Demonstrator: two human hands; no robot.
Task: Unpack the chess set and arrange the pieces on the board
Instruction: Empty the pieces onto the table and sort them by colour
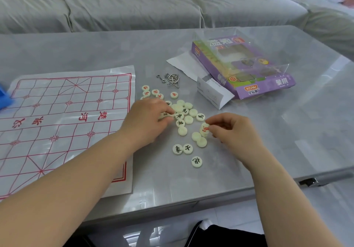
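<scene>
1 board, 1 box, 1 wire puzzle, 20+ pcs.

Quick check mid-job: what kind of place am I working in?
Most likely a home living room: a grey covered sofa runs behind a low grey table, where a paper chess board and loose pieces lie.

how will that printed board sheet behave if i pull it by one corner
Probably floppy: the board sheet is thin, with fold creases and ripples showing. Likely light, so it may slide on the smooth table rather than stay put. Its glossy surface could let pieces skid.
</scene>
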